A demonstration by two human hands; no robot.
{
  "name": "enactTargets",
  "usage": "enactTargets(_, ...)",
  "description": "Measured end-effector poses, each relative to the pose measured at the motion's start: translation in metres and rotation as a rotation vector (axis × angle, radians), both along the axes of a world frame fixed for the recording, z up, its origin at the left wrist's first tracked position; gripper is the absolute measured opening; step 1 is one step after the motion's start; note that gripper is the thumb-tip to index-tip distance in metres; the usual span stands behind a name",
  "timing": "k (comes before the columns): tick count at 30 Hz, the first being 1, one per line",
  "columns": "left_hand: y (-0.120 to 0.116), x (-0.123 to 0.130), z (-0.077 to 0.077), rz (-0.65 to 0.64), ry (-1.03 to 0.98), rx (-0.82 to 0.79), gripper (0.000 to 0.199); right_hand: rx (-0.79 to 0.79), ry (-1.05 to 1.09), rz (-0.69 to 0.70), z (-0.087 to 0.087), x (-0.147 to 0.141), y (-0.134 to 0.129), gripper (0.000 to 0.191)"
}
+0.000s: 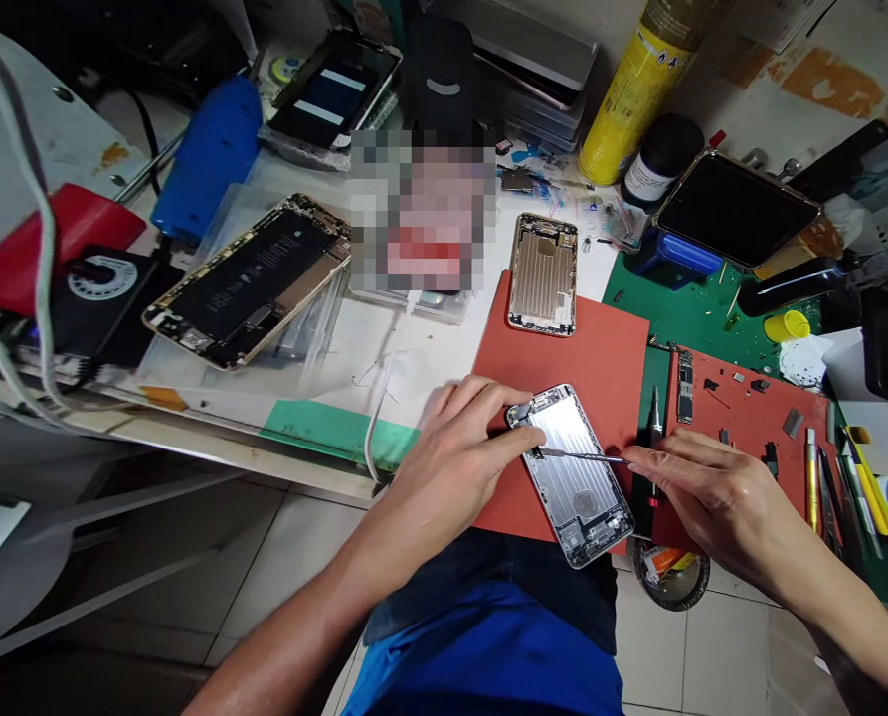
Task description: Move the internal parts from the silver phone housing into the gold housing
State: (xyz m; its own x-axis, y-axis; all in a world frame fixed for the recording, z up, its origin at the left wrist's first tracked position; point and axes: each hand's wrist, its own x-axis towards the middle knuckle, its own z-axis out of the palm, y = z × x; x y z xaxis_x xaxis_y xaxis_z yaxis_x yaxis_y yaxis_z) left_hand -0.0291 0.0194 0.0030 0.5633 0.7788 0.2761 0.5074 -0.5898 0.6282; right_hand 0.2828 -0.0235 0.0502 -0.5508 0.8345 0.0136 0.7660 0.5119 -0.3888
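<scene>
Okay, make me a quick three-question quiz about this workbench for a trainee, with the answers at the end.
1. Which hand grips the thin tool? A: left; B: right; C: neither.
2. True or false: the left hand is clear of the silver shell, touching no part of it.
3. Fill in: beside the black jar is a ____ can.

Key:
1. B, the right hand.
2. False; its fingers are on the shell, near the top end.
3. Yellow.
</scene>
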Motion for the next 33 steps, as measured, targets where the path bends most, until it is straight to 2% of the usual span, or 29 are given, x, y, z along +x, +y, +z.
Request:
enactTargets(6,0.001,0.001,-0.001,0.006,-0.006,0.010,0.036,-0.146,0.040,0.001,0.002,0.000,-0.002,0.038)
enactTargets(10,0.001,0.000,-0.002,0.011,-0.018,0.023,0.034,-0.086,-0.013,-0.018,0.004,0.002,-0.005,0.039)
enactTargets(15,0.002,0.001,-0.001,0.016,-0.036,0.034,0.035,-0.025,-0.068,0.027,0.008,0.008,0.003,0.039)
enactTargets(33,0.002,0.001,0.002,0.005,-0.011,0.006,0.038,-0.077,-0.107,0.109,0.021,-0.004,0.022,0.046)
